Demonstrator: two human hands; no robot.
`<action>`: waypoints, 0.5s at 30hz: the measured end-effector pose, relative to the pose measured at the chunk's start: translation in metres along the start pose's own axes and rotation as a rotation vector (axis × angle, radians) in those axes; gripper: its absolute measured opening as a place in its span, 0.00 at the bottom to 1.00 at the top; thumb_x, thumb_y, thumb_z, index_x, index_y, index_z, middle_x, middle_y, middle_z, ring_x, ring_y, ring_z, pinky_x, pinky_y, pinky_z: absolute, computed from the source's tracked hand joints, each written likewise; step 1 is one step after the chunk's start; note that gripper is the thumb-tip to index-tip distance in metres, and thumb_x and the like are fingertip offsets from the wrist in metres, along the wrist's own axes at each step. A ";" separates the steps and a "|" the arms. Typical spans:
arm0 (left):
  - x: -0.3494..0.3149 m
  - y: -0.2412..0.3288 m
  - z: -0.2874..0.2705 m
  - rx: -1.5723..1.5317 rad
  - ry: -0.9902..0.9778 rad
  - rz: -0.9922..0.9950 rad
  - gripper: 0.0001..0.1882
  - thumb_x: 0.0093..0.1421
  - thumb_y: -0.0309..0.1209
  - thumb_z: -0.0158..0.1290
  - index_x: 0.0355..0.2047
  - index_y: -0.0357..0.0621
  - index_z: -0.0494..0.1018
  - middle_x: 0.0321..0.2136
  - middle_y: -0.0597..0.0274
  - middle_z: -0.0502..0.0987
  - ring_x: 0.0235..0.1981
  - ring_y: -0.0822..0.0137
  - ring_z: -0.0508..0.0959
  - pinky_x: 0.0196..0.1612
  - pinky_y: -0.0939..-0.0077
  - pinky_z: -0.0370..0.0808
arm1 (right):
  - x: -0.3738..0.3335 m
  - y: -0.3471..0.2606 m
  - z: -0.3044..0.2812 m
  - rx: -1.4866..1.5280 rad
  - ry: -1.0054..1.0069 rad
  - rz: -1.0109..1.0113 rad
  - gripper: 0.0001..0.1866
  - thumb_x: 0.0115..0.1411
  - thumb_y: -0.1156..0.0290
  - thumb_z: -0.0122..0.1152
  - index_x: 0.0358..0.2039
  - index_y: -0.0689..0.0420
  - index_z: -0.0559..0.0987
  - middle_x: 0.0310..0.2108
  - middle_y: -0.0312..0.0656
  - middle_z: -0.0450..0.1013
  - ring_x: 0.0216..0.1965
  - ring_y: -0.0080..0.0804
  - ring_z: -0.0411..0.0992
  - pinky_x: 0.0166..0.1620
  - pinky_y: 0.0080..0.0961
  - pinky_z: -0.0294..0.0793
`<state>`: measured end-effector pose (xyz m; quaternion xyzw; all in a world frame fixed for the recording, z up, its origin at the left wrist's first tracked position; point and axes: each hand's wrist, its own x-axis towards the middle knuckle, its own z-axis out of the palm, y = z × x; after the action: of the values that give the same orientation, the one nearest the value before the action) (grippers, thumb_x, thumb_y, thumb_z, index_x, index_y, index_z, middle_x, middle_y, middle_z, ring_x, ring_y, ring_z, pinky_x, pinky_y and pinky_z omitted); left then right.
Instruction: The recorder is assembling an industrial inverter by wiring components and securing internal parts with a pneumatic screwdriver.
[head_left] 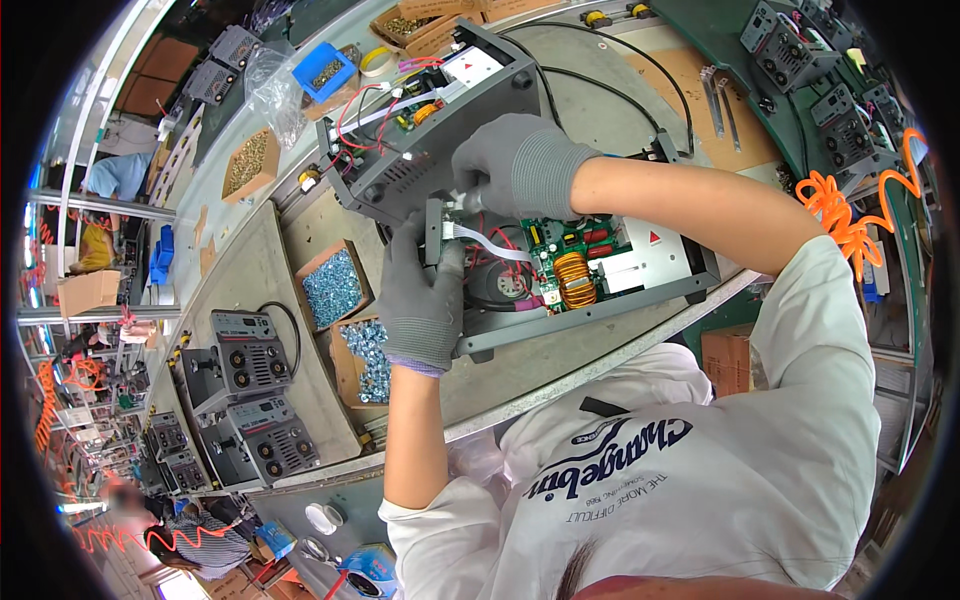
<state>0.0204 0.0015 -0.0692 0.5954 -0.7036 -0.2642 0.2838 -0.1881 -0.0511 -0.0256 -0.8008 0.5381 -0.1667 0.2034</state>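
Note:
Before me sits an open metal machine case [600, 303] with a green circuit board [572, 238], a copper-wound coil [575, 280] and loose red wires inside. My left hand [420, 315], in a grey glove, grips a narrow dark panel [433, 232] at the case's left end. A white ribbon cable [485, 240] runs from that panel to the board. Just above, my gloved right hand [520, 172] has its fingers drawn together beside the panel; what they pinch is hidden. Behind both hands stands a second open case [400, 185], with wires and a board showing.
Two boxes of silvery-blue screws [335, 288] [368, 365] lie left of my left hand. Finished-looking machines [250, 355] stand further left. A blue bin [324, 72] and a box of brass-coloured parts [250, 165] are at the back. Black cables [610, 85] cross the bench; an orange coiled hose [840, 215] hangs right.

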 end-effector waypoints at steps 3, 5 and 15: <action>0.000 0.001 -0.001 -0.078 -0.022 -0.020 0.29 0.62 0.41 0.56 0.59 0.39 0.68 0.55 0.43 0.74 0.54 0.46 0.76 0.56 0.60 0.73 | 0.007 -0.004 0.008 -0.078 -0.057 0.039 0.11 0.53 0.61 0.66 0.34 0.52 0.85 0.33 0.43 0.81 0.39 0.43 0.79 0.45 0.37 0.77; 0.000 -0.004 0.001 -0.108 -0.022 -0.012 0.29 0.62 0.40 0.56 0.59 0.39 0.68 0.55 0.43 0.74 0.54 0.46 0.76 0.55 0.60 0.73 | 0.015 -0.006 0.013 -0.044 -0.093 0.134 0.12 0.50 0.62 0.67 0.32 0.53 0.86 0.33 0.44 0.81 0.39 0.44 0.80 0.45 0.37 0.78; 0.001 0.009 -0.003 0.084 -0.070 0.018 0.32 0.54 0.36 0.62 0.58 0.40 0.68 0.53 0.42 0.73 0.53 0.42 0.75 0.54 0.54 0.73 | 0.019 0.000 0.016 0.104 -0.114 0.227 0.15 0.47 0.58 0.72 0.30 0.57 0.87 0.31 0.47 0.81 0.36 0.43 0.80 0.45 0.34 0.79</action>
<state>0.0157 0.0015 -0.0604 0.5908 -0.7290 -0.2526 0.2360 -0.1730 -0.0664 -0.0387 -0.7313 0.6036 -0.1245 0.2923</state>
